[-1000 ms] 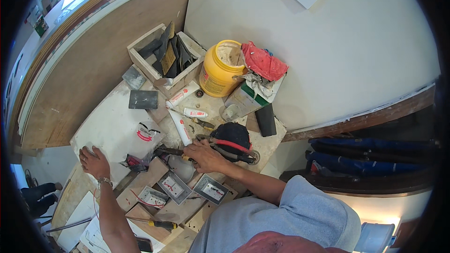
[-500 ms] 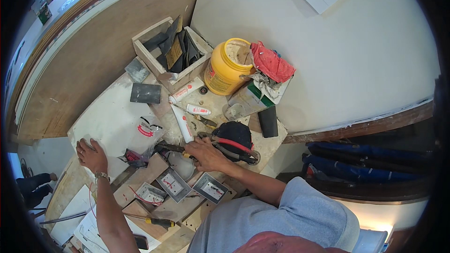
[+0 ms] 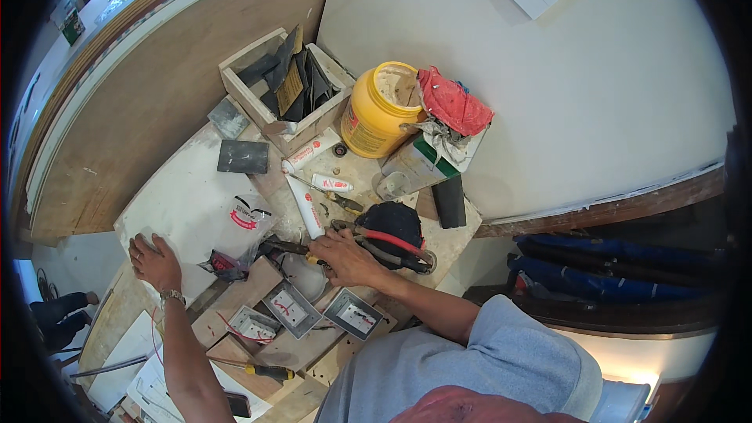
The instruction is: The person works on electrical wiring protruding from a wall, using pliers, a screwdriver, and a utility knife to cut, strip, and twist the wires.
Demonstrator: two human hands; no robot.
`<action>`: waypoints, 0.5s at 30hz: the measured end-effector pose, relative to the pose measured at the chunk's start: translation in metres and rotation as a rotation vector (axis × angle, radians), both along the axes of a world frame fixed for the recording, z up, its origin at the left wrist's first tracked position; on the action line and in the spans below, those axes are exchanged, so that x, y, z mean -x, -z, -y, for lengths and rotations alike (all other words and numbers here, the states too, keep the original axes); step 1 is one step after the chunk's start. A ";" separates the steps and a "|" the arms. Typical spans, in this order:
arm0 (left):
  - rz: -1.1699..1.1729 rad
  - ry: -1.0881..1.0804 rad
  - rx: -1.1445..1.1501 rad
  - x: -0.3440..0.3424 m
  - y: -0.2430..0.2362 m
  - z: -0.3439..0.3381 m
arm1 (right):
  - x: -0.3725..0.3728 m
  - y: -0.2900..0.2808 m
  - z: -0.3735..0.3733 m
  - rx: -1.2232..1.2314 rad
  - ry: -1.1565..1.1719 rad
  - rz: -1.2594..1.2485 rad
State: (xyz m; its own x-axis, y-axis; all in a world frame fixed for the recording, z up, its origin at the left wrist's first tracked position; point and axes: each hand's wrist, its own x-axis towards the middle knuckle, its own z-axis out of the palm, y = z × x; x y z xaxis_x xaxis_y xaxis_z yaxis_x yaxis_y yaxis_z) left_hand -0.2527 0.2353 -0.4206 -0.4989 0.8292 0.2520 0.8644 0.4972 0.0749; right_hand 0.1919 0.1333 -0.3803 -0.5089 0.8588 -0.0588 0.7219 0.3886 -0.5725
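Observation:
My left hand (image 3: 156,263) rests on a white sheet or board (image 3: 168,204) with its fingers spread, holding nothing. A clear plastic bag (image 3: 254,219) with a red print lies to the right of it. My right hand (image 3: 345,258) curls over the yellow end of a black-and-yellow tool handle (image 3: 288,247); the palm hides part of it. Just behind that hand lie red-handled pliers or cutters (image 3: 392,241), across a round black object (image 3: 389,223). Grey electrical boxes (image 3: 290,307) with red wires sit in front, beside wood blocks (image 3: 251,290).
A wooden box (image 3: 235,78) holds dark sandpaper sheets. Beside it stand a yellow tub (image 3: 364,121) and a tin (image 3: 415,160) topped with red cloth (image 3: 454,102). White tubes (image 3: 307,205) lie mid-table. A screwdriver (image 3: 266,372) and a phone (image 3: 237,404) lie near the front.

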 end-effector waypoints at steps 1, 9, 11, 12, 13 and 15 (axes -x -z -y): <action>-0.003 0.000 -0.002 0.000 0.000 0.000 | 0.000 0.000 0.000 -0.010 -0.006 -0.004; -0.005 0.015 -0.028 0.000 0.000 0.000 | 0.000 -0.005 -0.001 0.024 -0.028 0.044; -0.018 0.018 -0.030 0.001 0.001 0.000 | 0.000 -0.005 -0.001 0.013 -0.029 0.045; -0.005 0.014 -0.023 0.001 0.001 0.000 | 0.000 -0.005 -0.001 0.006 -0.026 0.042; -0.011 0.012 -0.023 0.001 0.001 0.000 | 0.000 -0.004 -0.001 -0.002 -0.026 0.047; -0.019 0.006 -0.021 0.000 0.001 0.000 | 0.000 -0.002 0.000 -0.025 -0.023 0.045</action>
